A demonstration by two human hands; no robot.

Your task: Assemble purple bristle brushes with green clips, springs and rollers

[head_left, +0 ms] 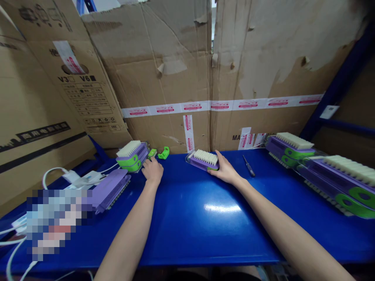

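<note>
My right hand is wrapped around one end of a purple brush head, which lies bristles up on the blue table with a clear cover at its far end. Its thumb and fingers press on the purple body. Further left, my left hand is palm down with curled fingers, and its fingertips are at a small green plastic piece. A bright green bracket lies just right of that piece. Left of my hand stands a purple and green brush unit with cream bristles.
A purple brush head lies bristles down at left, near a white power strip and cables. A screwdriver lies right of my right hand. Purple and green brush units stand at the right. Cardboard walls the table's back.
</note>
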